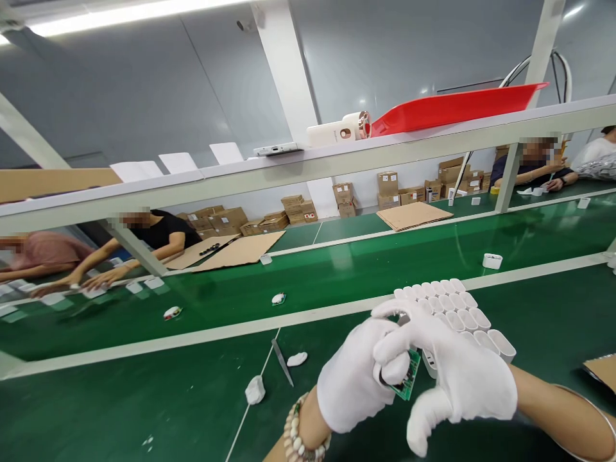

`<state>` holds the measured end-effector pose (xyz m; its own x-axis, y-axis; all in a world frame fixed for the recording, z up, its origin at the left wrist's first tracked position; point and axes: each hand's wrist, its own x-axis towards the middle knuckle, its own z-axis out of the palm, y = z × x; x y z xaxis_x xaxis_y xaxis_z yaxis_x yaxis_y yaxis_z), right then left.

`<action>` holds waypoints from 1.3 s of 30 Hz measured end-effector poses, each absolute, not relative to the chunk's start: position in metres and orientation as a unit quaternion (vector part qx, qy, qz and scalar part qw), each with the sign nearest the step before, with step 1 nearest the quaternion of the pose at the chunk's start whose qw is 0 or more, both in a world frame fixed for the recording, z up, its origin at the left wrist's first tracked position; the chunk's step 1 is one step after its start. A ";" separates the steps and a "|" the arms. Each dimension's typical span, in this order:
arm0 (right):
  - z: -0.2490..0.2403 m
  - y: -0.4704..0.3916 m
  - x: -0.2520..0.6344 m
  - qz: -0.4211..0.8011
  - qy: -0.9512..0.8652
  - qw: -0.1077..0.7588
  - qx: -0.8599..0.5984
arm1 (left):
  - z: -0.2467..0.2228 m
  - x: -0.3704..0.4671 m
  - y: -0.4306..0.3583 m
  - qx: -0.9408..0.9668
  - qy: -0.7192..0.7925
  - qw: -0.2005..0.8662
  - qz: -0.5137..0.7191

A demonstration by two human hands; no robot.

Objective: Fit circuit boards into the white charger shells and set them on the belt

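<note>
My left hand [359, 378], in a white glove, is closed on a small green circuit board [408, 378], and its fingers hide part of the board. My right hand [464, 369], also gloved, arches over the left fingertips, its thumb spread well away from the curved fingers. Several white oval cups [455, 301] stand in rows behind the right hand, which hides some of them. To the left lie tweezers [282, 363], a flat white piece [297, 359] and a crumpled white lump [255, 389] on the green bench [202, 410].
On the green belt [332, 276] beyond the pale rail sit two small board pieces [278, 299] and a white cup [492, 260]. Overhead, a shelf [269, 168] carries a red tray [457, 109]. Co-workers sit across the line. A cardboard edge [601, 371] juts in at right.
</note>
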<state>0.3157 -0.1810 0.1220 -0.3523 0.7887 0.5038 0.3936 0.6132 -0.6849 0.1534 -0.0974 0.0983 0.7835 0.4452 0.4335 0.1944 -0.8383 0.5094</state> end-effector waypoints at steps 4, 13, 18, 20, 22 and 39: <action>0.124 -0.179 0.315 0.317 -0.779 0.433 -0.323 | 0.100 0.146 -0.098 0.931 0.089 0.250 0.250; 0.119 -0.185 0.310 0.321 -0.767 0.432 -0.349 | 0.110 0.146 -0.101 0.957 0.048 0.179 0.225; 0.105 -0.177 0.315 0.428 -0.715 0.413 -0.367 | 0.111 0.142 -0.105 0.945 0.081 0.162 0.274; 0.104 -0.174 0.314 0.467 -0.700 0.407 -0.355 | 0.110 0.141 -0.107 0.942 0.072 0.152 0.292; 0.106 -0.171 0.313 0.494 -0.678 0.410 -0.358 | 0.110 0.142 -0.107 0.938 0.059 0.152 0.305; 0.107 -0.167 0.311 0.454 -0.705 0.435 -0.329 | 0.109 0.143 -0.106 0.945 0.056 0.138 0.291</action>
